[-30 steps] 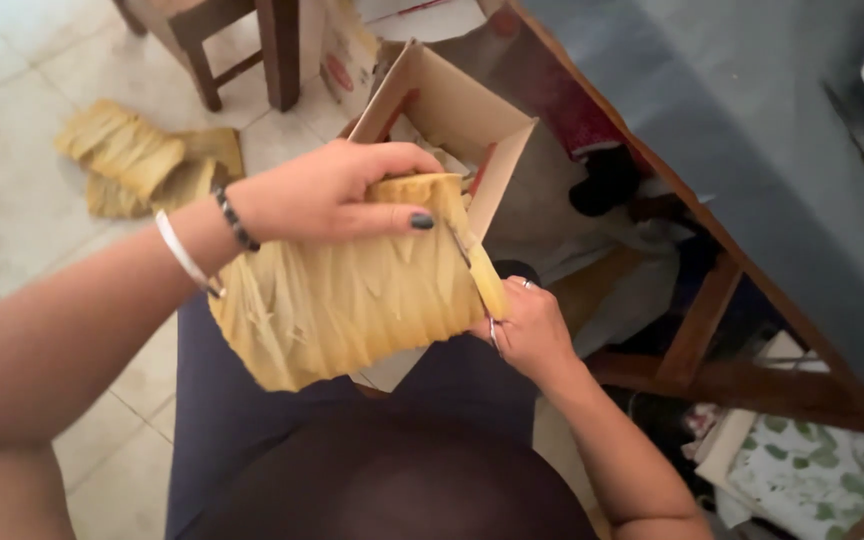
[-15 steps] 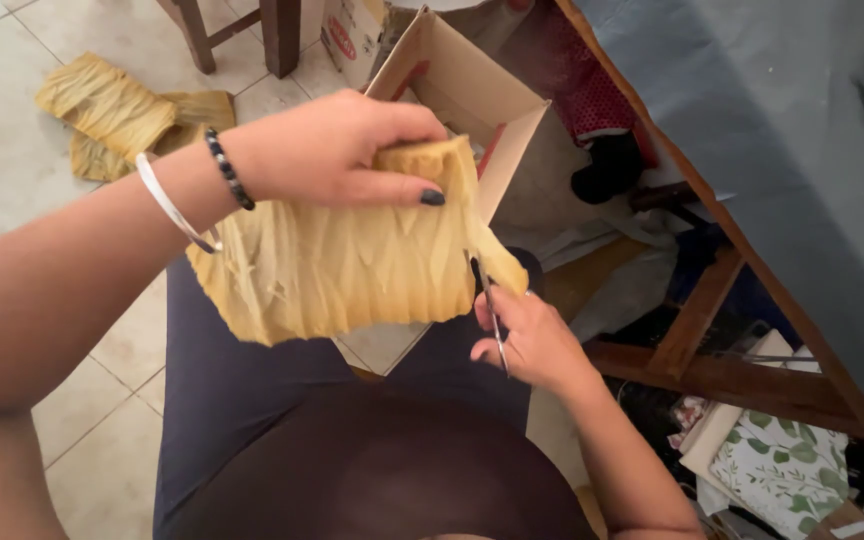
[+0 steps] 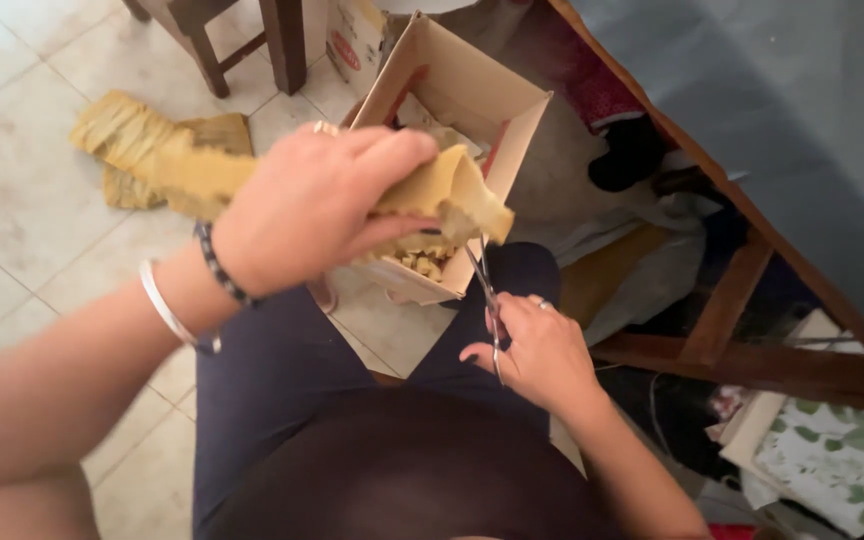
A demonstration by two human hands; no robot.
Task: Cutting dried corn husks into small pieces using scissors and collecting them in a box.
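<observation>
I see the left hand raised in front of me, knuckles up, fingers curled down and clamped around a bundle of dried yellow husks. One end of the bundle sticks out past the fingertips, frayed and ragged; the rest runs back behind the hand, blurred. A dark beaded bracelet and a thin silver bangle sit on that wrist.

Lower and to the right of it, my right hand rests over my thigh, fingers closed through the handles of a pair of scissors. The blades point up toward the frayed end of the bundle, their tips just under it. I cannot tell whether the blades are parted.

Just beyond both hands stands an open cardboard box on the tiled floor, flaps up, with small pale cut pieces lying inside at its near edge. Behind the left hand, more husks lie flat on the tiles, ribbed and papery. To the right of the right hand runs a wooden table frame with cloth and a leaf-printed fabric heaped under it.
</observation>
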